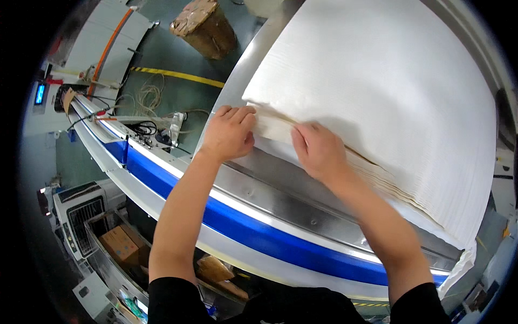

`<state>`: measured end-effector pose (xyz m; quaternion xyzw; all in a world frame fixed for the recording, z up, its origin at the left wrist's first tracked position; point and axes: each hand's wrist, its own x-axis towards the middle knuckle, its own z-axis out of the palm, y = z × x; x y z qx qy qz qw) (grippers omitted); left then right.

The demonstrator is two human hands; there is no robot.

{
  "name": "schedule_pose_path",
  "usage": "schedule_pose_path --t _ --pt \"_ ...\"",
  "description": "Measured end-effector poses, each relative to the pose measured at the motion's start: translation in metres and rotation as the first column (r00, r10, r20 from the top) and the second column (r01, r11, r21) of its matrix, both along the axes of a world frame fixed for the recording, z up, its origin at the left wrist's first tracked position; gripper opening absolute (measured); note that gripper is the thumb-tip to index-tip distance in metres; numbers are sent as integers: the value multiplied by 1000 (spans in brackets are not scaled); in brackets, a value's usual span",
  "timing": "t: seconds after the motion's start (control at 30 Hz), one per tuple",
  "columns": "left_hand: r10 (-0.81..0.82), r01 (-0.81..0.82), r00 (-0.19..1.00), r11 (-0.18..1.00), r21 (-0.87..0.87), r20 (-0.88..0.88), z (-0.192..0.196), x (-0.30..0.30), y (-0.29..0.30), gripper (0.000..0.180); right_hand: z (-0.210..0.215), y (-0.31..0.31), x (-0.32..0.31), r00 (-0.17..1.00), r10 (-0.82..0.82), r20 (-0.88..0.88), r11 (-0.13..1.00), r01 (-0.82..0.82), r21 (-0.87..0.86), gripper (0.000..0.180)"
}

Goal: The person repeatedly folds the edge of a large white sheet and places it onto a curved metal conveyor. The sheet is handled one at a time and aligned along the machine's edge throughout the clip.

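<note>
A thick stack of thin white sheets (377,70), which looks like layered fabric, lies on a metal tabletop (270,181). Along its near edge the layers part, and a cream-coloured bundle of edges (273,125) shows between my hands. My left hand (231,132) is closed at the stack's near left corner, fingers curled over the layers. Farther right along the same edge, my right hand (321,150) is closed on the layers too, its fingertips partly hidden.
A blue-and-white rail (237,221) runs along the table's front. At left are cables (151,97) and a brown drum-like container (208,32) on the floor. Below left stand a white appliance (81,213) and a cardboard box (118,245). Loose white material (458,267) hangs at the right corner.
</note>
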<state>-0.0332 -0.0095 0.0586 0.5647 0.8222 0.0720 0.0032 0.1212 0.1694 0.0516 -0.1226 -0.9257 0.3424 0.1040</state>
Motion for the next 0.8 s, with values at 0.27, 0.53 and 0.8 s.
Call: schedule_pose_path --t 0.27,0.53,0.8 --pt "-104 -73 975 682 -728 -195 28 24 59 53 4 105 218 778 -507 371 849 379 367 42" --pt "-195 -186 916 566 -803 -350 -15 22 75 31 -8 259 481 582 -787 203 559 533 635 56" --pt "-26 -310 914 598 -739 -404 -60 -35 35 27 -12 364 645 409 -840 357 533 496 686 55"
